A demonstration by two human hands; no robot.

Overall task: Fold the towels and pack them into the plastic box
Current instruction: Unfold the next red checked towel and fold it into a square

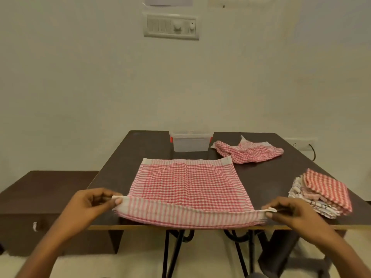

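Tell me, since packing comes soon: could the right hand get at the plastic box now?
Probably not yet: the right hand is pinching the spread towel, though nothing blocks the closed plastic box.

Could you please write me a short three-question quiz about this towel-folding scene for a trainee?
1. True or false: the plastic box at the far edge of the table has its lid on.
2. Which part of the spread checked towel do the left hand and right hand pinch?
A. the far corners
B. the near corners
C. the middle
3. Fill in: the crumpled towel lies to the ____ of the box.

Key
1. True; the lid sits on the box, which looks empty.
2. B; each hand holds one near corner at the table's near edge.
3. Right; the folded stack lies nearer, on the same side.
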